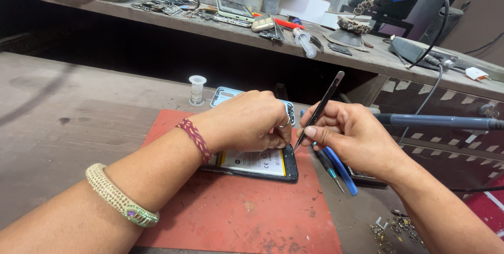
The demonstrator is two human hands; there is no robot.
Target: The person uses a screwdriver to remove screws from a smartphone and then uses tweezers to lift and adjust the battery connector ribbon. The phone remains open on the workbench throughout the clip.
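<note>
Worn grey-brown workbench [79, 112], cluttered shelf [157, 23] behind along its far edge. Right hand [352, 136] pinches slim black metal tweezers [319, 111], fingers closed on the shaft, tip down at the top right corner of an opened black smartphone [260, 163] with its white-labelled battery exposed. Left hand [249, 120] presses down on the phone's upper part, fingers curled over it. Phone lies on a red rubber work mat [236, 214] at the bench's near edge. Light blue phone back cover [224, 95] lies just beyond the hand; a small clear plastic bottle [197, 90] stands upright beside it. Blue-handled screwdriver [336, 167] rests near the mat's right edge.
</note>
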